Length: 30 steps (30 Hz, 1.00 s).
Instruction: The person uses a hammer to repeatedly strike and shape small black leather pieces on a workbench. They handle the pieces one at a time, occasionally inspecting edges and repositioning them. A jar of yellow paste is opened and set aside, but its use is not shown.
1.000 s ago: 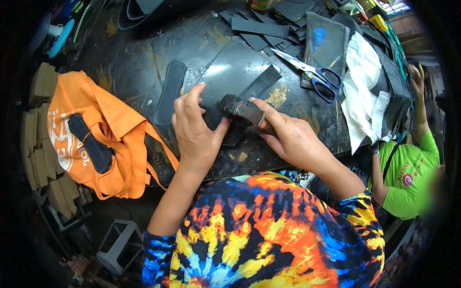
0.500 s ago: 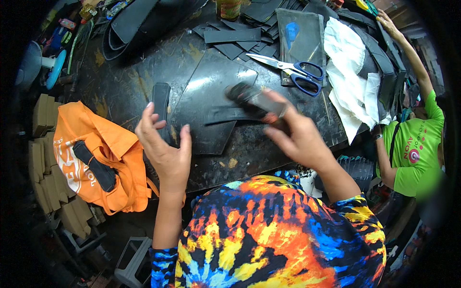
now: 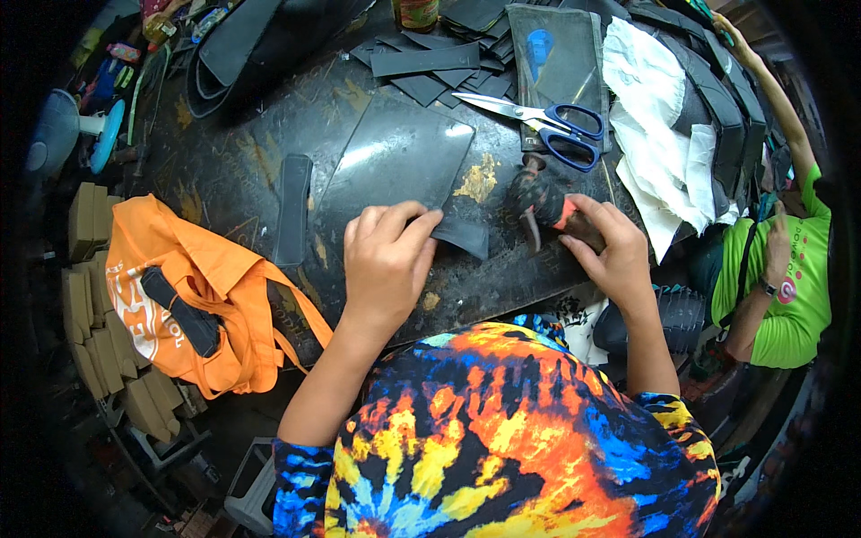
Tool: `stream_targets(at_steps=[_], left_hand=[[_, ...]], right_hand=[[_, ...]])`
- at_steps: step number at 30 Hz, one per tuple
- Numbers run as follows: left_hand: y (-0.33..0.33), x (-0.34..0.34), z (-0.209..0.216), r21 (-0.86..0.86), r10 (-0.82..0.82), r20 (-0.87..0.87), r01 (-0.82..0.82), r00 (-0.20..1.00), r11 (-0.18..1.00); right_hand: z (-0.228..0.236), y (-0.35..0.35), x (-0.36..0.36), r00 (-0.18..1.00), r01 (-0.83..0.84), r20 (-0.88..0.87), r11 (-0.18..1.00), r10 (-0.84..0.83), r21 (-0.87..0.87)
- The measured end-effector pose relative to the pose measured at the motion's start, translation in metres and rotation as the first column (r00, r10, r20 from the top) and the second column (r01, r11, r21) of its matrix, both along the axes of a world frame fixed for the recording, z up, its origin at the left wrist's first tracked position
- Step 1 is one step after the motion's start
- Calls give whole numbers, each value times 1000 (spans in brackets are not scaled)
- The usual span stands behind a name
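Left hand (image 3: 387,264) pinches a black strip (image 3: 465,238) jutting right past its fingertips, one end hidden by them; right hand (image 3: 621,255) grasps a hammer (image 3: 543,199), its indistinct head left of the fingers.

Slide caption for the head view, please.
Left hand touching a flat black strip; right hand holding a dark hammer-like tool near blue-handled scissors.

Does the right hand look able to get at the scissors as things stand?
Probably yes, but not freely: the right hand holds a dark hammer, which it would likely need to put down first. Nothing covers the scissors' blue handles.
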<state>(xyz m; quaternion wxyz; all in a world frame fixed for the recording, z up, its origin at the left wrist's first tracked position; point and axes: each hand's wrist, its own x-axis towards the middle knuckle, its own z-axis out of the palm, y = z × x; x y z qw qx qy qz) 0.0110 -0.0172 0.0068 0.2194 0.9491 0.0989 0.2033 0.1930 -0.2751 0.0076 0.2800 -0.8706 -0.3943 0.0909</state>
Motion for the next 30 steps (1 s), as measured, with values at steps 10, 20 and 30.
stream_targets(at_steps=[10,20,30], left_hand=[[0,30,20,-976,-197,-45,-2,979,216],[34,2,17,-944,125,64,19,990,328],[37,0,6,-898,259,122,-5,958,440]], right_hand=[[26,52,8,750,147,-634,886,190,439],[7,81,18,611,344,-769,812,188,472],[2,78,16,754,249,-635,823,166,511]])
